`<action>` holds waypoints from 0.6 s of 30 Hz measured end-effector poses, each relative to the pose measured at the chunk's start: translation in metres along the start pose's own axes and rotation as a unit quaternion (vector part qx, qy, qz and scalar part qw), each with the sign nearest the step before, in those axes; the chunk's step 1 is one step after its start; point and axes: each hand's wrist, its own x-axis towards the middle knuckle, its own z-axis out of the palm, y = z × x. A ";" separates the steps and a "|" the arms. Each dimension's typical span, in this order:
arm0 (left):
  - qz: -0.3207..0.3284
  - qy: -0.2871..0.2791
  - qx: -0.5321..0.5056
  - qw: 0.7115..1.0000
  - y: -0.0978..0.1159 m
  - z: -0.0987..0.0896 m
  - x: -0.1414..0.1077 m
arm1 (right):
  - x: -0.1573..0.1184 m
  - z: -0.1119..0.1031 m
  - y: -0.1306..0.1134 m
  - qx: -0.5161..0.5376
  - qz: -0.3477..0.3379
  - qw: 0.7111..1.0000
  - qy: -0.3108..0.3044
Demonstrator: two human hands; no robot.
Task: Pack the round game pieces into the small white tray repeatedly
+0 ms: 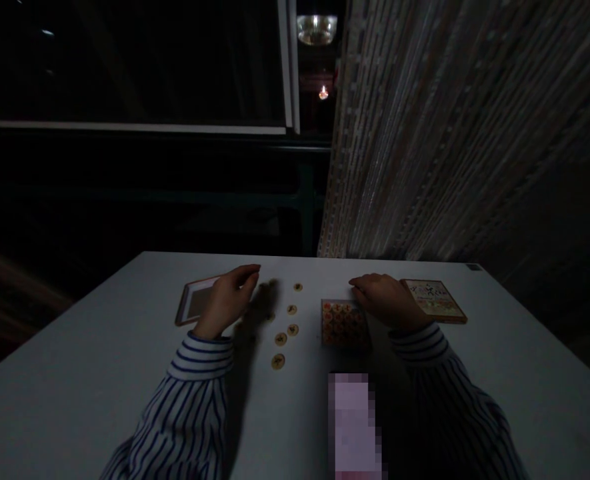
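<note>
My left hand (229,297) hovers above the left part of the white table (125,373), its thumb and fingers slightly apart, with nothing visible between them. Round wooden xiangqi pieces (281,339) with dark characters lie scattered to its right, several in its shadow. My right hand (385,300) is held over the upper right corner of a clear box (345,325) packed with rows of pieces, some with red characters. Its fingers are curled together, and whatever they may hold is hidden. Both sleeves are striped blue and white.
Behind my left hand lies a shallow rectangular tray or lid (187,303). On the right sits a flat box with printed characters (435,300). A pixelated pink rectangle (355,427) is at the near edge. Beyond the table hang a string curtain (425,133) and a dark window (125,67).
</note>
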 end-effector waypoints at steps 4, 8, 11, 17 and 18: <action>-0.028 0.024 0.022 0.999 -0.017 -0.010 -0.006 | 0.003 0.007 -0.006 0.027 -0.026 0.999 0.004; -0.024 0.021 0.045 0.998 -0.041 -0.014 -0.008 | 0.010 0.012 -0.015 0.059 -0.033 0.998 0.004; -0.016 -0.001 0.071 0.997 -0.056 -0.016 -0.004 | 0.020 0.014 -0.026 0.076 -0.042 0.996 -0.021; -0.023 -0.024 0.090 0.995 -0.068 -0.007 0.011 | 0.054 0.026 -0.048 0.083 -0.082 0.990 -0.082; -0.024 -0.030 0.091 0.995 -0.069 -0.004 0.013 | 0.061 0.030 -0.051 0.084 -0.087 0.988 -0.093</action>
